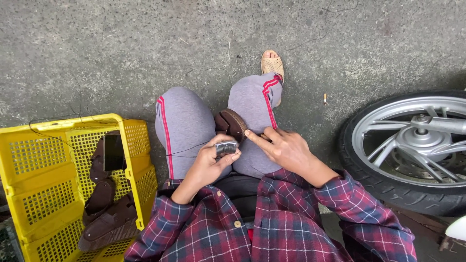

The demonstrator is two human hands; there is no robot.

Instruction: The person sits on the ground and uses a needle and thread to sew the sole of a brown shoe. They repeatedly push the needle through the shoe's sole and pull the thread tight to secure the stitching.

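I sit with grey trousers and a plaid shirt, looking down at my lap. My left hand point(209, 160) grips a small grey spool of dark thread point(226, 148); a thin strand runs from it to the left. My right hand point(286, 149) rests on my right thigh, its forefinger touching a brown shoe point(232, 123) that lies between my knees with its sole edge showing. Whether the right hand pinches a needle cannot be told.
A yellow plastic crate point(48, 145) at my left holds several brown shoe pieces point(104, 213) and a dark phone point(113, 152). A motorcycle wheel point(412, 145) stands at my right. Grey concrete floor point(121, 48) stretches ahead; my sandalled foot point(272, 63) rests on it.
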